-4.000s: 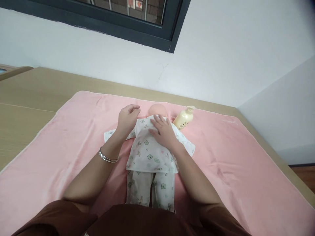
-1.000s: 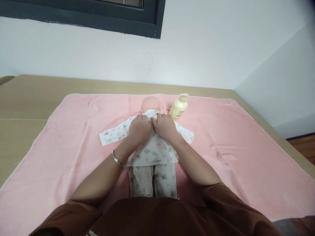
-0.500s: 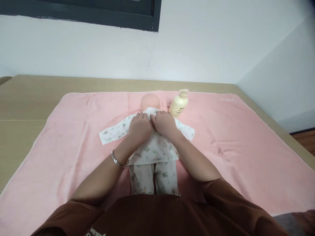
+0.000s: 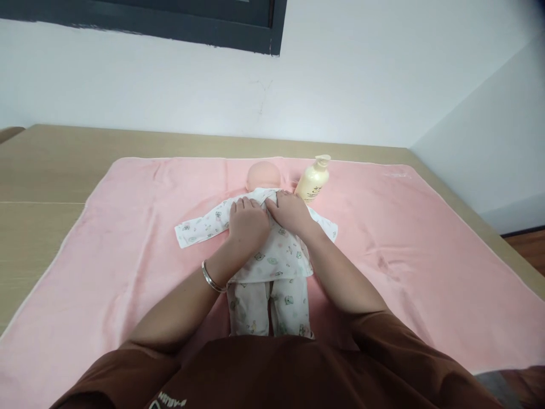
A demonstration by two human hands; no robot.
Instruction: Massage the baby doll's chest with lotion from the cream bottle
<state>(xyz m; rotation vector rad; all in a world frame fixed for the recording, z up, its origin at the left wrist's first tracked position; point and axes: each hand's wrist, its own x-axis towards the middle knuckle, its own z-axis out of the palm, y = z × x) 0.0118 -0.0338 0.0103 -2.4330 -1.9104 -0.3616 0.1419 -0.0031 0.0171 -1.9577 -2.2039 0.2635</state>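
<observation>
Compared with four seconds ago, the left hand [image 4: 250,222] has come in from beside the doll's head [image 4: 263,175] to the upper part of the printed shirt [image 4: 272,267]; the right hand [image 4: 293,211], spread flat then, is now bent inward next to it. The step in hand appears to be working the cloth just below the head with both hands together. From this pose, a next move seems to call for an even, gentle touch on both sides, so that the thin cloth does not skew or bunch.

The shirt lies directly under the fingers [image 4: 243,204], touching them. Its left sleeve [image 4: 202,230] stretches out to the left of them, its right sleeve [image 4: 326,224] shows past the right wrist, and its hem spreads on the person's side of them, over the printed trousers [image 4: 289,304]. The fingers of both hands are curled close against the cloth, thumbs near each other; the tips are hidden, so I cannot tell whether they pinch it. Just beyond them rests the doll's head, and near the right hand's fingers a tilted pump bottle [image 4: 313,180] on the pink blanket [image 4: 404,244].
</observation>
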